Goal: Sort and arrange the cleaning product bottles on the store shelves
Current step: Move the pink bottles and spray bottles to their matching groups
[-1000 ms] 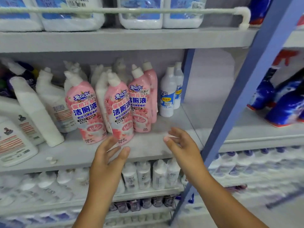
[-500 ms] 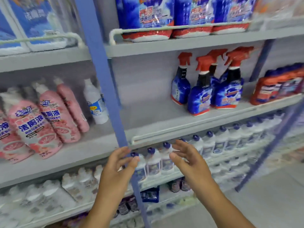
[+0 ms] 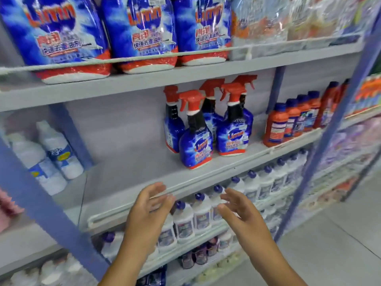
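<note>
Both hands, left hand [image 3: 151, 205] and right hand [image 3: 240, 209], spread and empty at lower centre; spray bottles [image 3: 206, 129] stand upright on the shelf [image 3: 132, 188] above, slightly nearer the right hand.

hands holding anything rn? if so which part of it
Nothing is held. The left hand and right hand are both open and empty, raised in front of the shelf edge, below the blue spray bottles.
</note>
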{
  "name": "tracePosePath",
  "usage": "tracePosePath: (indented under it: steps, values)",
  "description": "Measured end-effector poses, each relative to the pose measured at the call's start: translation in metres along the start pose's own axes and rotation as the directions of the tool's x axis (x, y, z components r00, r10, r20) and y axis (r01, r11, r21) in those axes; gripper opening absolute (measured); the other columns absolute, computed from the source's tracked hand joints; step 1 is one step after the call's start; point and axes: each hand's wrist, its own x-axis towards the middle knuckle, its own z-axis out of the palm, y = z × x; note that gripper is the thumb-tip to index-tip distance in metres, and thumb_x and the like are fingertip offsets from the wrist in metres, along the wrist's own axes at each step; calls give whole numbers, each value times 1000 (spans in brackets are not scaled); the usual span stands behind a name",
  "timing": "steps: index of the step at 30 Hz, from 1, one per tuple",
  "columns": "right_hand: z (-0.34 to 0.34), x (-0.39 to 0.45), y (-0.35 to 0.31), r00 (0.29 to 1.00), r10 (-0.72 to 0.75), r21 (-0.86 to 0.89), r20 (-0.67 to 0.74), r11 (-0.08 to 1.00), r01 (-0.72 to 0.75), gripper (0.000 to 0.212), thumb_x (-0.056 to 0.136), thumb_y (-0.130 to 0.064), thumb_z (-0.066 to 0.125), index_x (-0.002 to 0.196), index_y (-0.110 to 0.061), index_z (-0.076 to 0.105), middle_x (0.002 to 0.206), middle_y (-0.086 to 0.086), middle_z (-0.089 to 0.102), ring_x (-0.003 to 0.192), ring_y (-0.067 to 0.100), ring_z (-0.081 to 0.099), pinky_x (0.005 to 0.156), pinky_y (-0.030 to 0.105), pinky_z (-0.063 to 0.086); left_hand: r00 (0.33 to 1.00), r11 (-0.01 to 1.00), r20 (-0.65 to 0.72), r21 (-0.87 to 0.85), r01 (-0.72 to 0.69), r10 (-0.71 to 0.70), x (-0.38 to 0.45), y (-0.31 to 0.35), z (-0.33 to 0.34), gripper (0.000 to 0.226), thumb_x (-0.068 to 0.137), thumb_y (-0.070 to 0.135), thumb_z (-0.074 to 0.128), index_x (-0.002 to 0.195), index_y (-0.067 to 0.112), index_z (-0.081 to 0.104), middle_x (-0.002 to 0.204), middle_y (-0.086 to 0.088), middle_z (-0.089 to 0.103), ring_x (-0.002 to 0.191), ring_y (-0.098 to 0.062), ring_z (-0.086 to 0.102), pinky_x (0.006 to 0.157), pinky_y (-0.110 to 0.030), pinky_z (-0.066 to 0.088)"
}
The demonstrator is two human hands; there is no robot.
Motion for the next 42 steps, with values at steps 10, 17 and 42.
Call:
tracePosePath:
  steps: [10,17,42]
  values:
    - [-45,143,-28,989,-93,-143,-114,987,76,35,90,-33,73,123,-37,62,123,-18,67,108,2,67,79,20,54,996,997,-63,-36,-65,63,151,18,75,39,84,30,83,118,29,65,109,15,70,89,10,66,82,-22,53]
    - [-72,214,-54,962,-193,-171,-194,972,161,46,80,-50,75,122,-35,65,123,-15,69,112,7,67,98,36,54,996,992,-16,88,-90,92,204,27,111,44,80,34,83,115,44,58,112,25,65,97,15,60,83,-12,45]
    - [-31,309,-71,931,-235,10,278,970,242,40,78,-18,86,114,-30,74,105,-9,77,99,5,71,88,24,56,885,984,-459,180,14,72,162,35,32,27,94,5,67,97,31,66,81,21,74,69,12,65,66,-6,52]
